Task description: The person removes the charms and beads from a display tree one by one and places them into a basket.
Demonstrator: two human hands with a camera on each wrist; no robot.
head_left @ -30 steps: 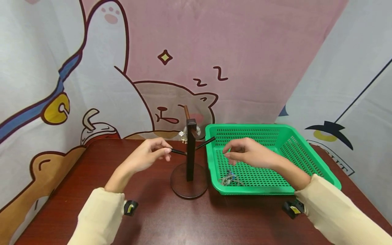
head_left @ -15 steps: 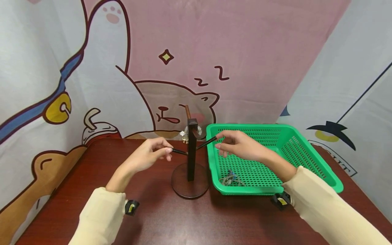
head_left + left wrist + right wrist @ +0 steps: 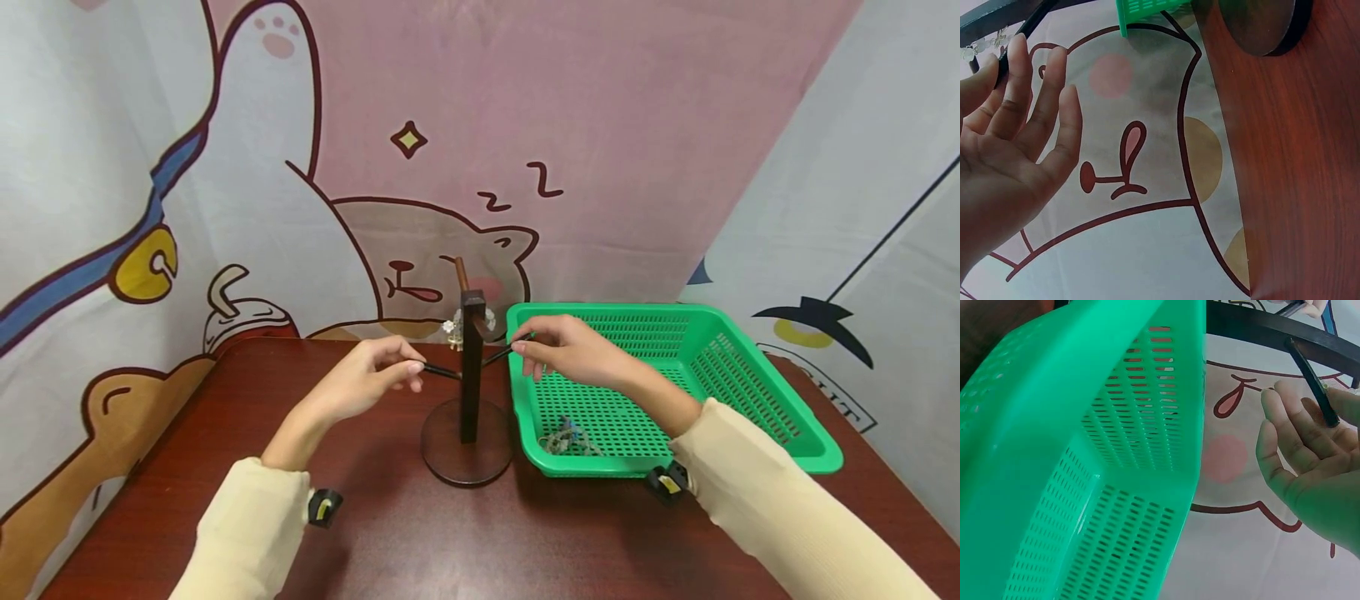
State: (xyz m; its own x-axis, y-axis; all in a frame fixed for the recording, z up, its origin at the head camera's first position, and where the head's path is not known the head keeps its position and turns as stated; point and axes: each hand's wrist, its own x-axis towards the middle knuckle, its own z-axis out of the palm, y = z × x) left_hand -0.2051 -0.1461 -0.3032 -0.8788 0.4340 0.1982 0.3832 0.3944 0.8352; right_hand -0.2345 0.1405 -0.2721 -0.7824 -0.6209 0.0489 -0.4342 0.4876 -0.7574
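A dark wooden jewelry stand (image 3: 470, 375) rises from a round base on the table, with thin pegs out to both sides. My left hand (image 3: 372, 377) pinches the tip of the left black peg (image 3: 442, 370) between thumb and fingers. On the other side, my right hand (image 3: 564, 348) pinches the end of the right black peg (image 3: 497, 357); the right wrist view also shows this peg (image 3: 1310, 378) between thumb and fingers. Behind the post, pale beaded jewelry with a small flower (image 3: 450, 327) hangs near the top, partly hidden by the stand.
A green plastic basket (image 3: 637, 468) stands right of the stand, under my right forearm. Tangled chains with a blue bit (image 3: 567, 437) lie in its near left corner. The reddish-brown table (image 3: 405, 533) meets a cartoon-printed cloth (image 3: 637, 150) at the back.
My right hand has moved left from above the basket to the right peg and now pinches its end. The left hand stays on the left peg.
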